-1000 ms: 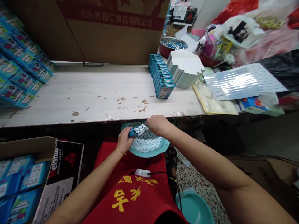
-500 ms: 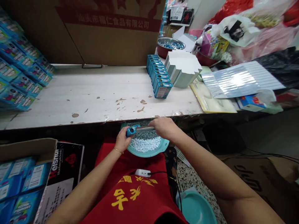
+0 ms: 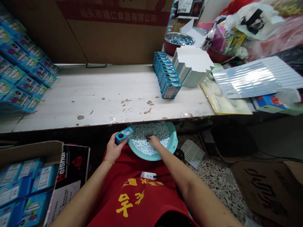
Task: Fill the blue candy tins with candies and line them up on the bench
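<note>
My left hand (image 3: pixel 113 148) grips a small blue tin (image 3: pixel 124 135), held level beside a teal basin (image 3: pixel 174 140) that rests on my lap under the table edge. The basin is heaped with small white-blue candies (image 3: pixel 151 132). My right hand (image 3: pixel 153 141) is pushed down into the candies with its fingers curled; something dark shows at the fingertips, too small to name. A row of matching blue tins (image 3: pixel 167 75) stands on the worn white table (image 3: pixel 101 94).
Stacks of blue boxes (image 3: pixel 21 75) line the table's left end, and an open carton of more blue boxes (image 3: pixel 21 189) sits at my lower left. White folded cartons (image 3: pixel 193 64), a metal bowl (image 3: pixel 179 40), shiny sheets (image 3: pixel 253 77) and plastic bags crowd the right. A large cardboard box (image 3: pixel 113 28) stands behind.
My right hand left the tin and dropped into the candies in the basin. My left hand pulled the tin left, and its lid now looks closed.
</note>
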Available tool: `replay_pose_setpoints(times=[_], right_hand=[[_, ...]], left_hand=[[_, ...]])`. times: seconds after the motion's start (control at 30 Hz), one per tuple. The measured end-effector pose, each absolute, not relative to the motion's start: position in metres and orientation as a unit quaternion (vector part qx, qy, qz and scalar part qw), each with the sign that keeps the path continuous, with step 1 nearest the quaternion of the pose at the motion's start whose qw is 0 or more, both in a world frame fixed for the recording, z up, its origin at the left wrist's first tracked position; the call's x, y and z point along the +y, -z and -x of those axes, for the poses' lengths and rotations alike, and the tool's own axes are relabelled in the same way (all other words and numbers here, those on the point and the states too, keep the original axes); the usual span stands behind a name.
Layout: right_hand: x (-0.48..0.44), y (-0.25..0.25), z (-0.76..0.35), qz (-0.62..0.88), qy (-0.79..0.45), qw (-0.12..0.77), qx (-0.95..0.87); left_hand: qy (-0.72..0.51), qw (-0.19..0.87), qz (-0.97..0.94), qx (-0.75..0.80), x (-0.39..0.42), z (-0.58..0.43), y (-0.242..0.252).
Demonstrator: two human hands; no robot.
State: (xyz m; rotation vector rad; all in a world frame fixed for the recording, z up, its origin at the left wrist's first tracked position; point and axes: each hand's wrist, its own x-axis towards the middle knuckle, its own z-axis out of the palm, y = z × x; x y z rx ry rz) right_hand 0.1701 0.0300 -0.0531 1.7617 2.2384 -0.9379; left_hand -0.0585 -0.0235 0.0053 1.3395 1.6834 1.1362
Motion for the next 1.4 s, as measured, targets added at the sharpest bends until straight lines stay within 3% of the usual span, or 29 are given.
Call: replay_pose_setpoints(times=[0.17,0.37,0.7,0.93,1.07,1.23,1.4], right_hand=[[0.04,0.036,-0.209,-0.585,0.363,-0.017,0.725],[0.046,-0.052,-0.23,-0.534,0.42,-0.107,0.726],[0.044,-0.143,-0.181,-0.501,0.118,0.152,0.844],[0.033,-0.166,-0.164,-0.48,0.078,0.165,0.858],[0.036,-0.138,-0.209,-0.533,0.099,0.152,0.826],[0.036,-0.04,-0.232,-0.623,0.183,0.172,0.741],[0.029,0.041,-0.176,-0.63,0.267,0.117,0.72]], left_hand=[[-0.45,0.349,-0.514,0.641,-0.022,0.061,-0.004],[-0.425,0.322,-0.579,0.617,-0.011,0.034,-0.001],[-0.364,0.26,-0.691,0.568,-0.005,0.004,-0.004],[-0.38,0.271,-0.675,0.571,-0.006,0.003,0.0],[-0.41,0.306,-0.627,0.588,-0.01,0.016,0.004],[-0.437,0.324,-0.566,0.62,-0.016,0.038,0.007],[-0.437,0.312,-0.539,0.649,-0.021,0.05,-0.003]])
